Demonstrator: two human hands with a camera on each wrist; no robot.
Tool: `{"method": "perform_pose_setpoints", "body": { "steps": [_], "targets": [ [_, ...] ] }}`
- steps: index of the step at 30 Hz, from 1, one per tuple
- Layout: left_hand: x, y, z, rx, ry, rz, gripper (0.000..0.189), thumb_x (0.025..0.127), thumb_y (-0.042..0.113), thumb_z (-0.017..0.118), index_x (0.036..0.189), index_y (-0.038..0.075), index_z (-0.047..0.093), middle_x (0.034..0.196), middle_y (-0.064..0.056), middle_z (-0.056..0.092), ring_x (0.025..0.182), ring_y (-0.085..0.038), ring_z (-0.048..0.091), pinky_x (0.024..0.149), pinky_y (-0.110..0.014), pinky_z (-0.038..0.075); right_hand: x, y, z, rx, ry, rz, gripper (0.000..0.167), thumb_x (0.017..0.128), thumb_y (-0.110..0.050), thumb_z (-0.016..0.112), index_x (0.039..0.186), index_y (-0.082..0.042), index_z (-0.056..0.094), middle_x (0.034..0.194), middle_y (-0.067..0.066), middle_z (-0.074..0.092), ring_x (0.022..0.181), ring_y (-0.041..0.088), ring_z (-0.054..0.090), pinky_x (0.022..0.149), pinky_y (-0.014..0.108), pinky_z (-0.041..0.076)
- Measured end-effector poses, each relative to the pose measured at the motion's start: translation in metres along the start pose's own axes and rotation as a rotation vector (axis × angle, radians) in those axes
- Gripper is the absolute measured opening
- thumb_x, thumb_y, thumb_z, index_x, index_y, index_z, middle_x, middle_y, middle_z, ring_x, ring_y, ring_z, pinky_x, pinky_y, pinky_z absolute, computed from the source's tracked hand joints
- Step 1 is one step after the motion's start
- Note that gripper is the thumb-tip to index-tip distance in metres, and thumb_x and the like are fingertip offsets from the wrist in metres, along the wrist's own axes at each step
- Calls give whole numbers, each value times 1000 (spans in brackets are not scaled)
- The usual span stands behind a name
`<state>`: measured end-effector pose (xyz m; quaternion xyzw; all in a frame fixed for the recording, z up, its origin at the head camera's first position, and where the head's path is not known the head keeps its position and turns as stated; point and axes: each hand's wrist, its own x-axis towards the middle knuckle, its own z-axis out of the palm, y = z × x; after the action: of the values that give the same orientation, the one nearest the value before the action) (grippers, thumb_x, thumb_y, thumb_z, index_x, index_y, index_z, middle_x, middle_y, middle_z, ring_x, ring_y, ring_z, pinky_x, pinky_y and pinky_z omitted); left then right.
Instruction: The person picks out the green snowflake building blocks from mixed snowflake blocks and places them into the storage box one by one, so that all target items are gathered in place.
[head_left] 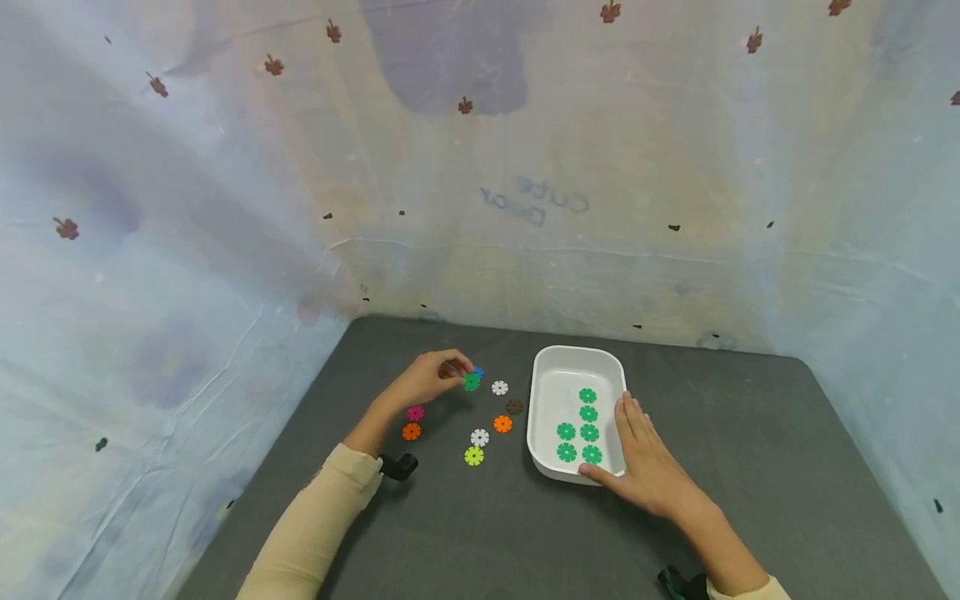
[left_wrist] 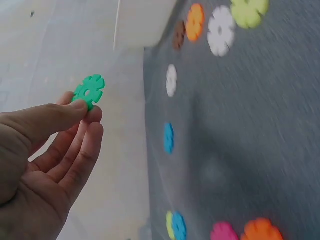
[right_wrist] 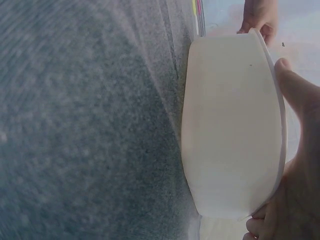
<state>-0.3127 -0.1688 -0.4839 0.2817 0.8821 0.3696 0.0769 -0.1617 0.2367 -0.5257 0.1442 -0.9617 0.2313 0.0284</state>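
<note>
My left hand [head_left: 427, 382] pinches a green flower-shaped disc [left_wrist: 95, 90] between thumb and fingertips, raised over the left part of the table. A blue disc [left_wrist: 169, 138] lies below it on the cloth. At the right, my right hand [head_left: 651, 473] rests on the corner of a white tray [head_left: 532, 417], fingers straight along the right rim and thumb on the near rim. Inside the tray, several green discs [head_left: 589, 414] lie flat in two columns. The tray's outer wall [right_wrist: 235, 125] fills the middle of the right wrist view.
Loose discs lie left of the tray on the dark grey tabletop [head_left: 450, 533]: white [head_left: 499, 387], brown [head_left: 514, 407], orange [head_left: 502, 424], another white [head_left: 479, 437], yellow-green [head_left: 474, 456], pink [head_left: 416, 413]. A patterned sheet [head_left: 570, 275] hangs behind the table.
</note>
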Motion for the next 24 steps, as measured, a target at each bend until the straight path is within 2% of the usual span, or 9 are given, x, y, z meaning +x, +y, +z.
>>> {"method": "perform_pose_setpoints", "body": {
  "steps": [9, 18, 24],
  "targets": [
    [26, 26, 19, -35, -53, 59, 19, 104, 11, 73, 122, 16, 75, 119, -1, 73, 107, -18, 71, 93, -35, 60, 0, 0, 1, 8, 8, -9, 129, 90, -73, 74, 169, 6, 9, 177, 29, 6, 164, 46, 8, 129, 64, 18],
    [49, 47, 37, -31, -113, 115, 20, 105, 15, 73, 125, 18, 74, 114, 4, 74, 102, -9, 70, 88, -29, 60, 1, 0, 1, -4, -6, 7, 130, 89, -74, 73, 169, 6, 9, 177, 27, 5, 164, 46, 10, 129, 64, 18],
    [68, 59, 49, -40, -166, 168, 16, 104, 11, 73, 119, 18, 73, 111, 5, 73, 100, -8, 70, 90, -26, 59, 1, 0, 1, -10, -14, 13, 130, 89, -74, 73, 169, 7, 9, 177, 28, 5, 163, 48, 10, 129, 64, 18]
  ]
}}
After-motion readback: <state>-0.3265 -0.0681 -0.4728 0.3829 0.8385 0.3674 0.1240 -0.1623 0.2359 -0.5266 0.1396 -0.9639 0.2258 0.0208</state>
